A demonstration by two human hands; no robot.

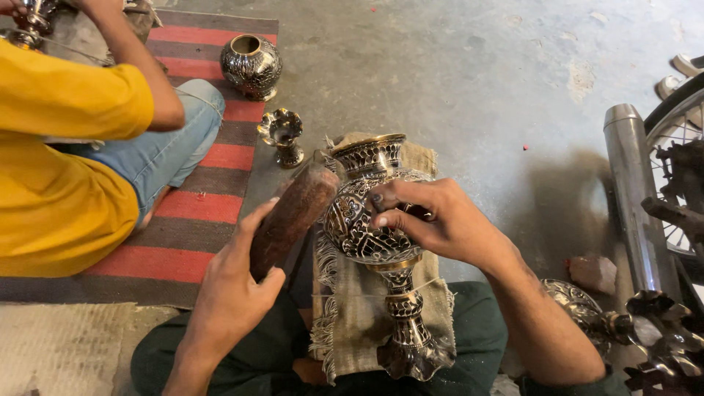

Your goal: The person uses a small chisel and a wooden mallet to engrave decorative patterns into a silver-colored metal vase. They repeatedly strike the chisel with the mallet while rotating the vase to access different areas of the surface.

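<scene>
Engraved metal vase (pixel 367 213) lies tilted across a piece of burlap cloth (pixel 352 323) on the person's lap, its mouth pointing far and its flared foot near. The right hand (pixel 433 220) rests on the vase's belly with fingers pinched together, apparently holding a small tool against the pattern, though the tool itself is too hidden to make out. The left hand (pixel 235 293) is wrapped firmly around a thick wooden mallet (pixel 293 216), whose head sits just beside the vase's shoulder. This looks like the chasing or engraving step, mid-pattern on the belly; the next blow would call for a steady pinch on the tool and a short, controlled tap so the vase does not roll on the cloth. To the far left, another person in a yellow shirt (pixel 59 161) sits on a striped rug (pixel 198 205), near a round engraved pot (pixel 251 67) and a small goblet (pixel 282 136).
</scene>
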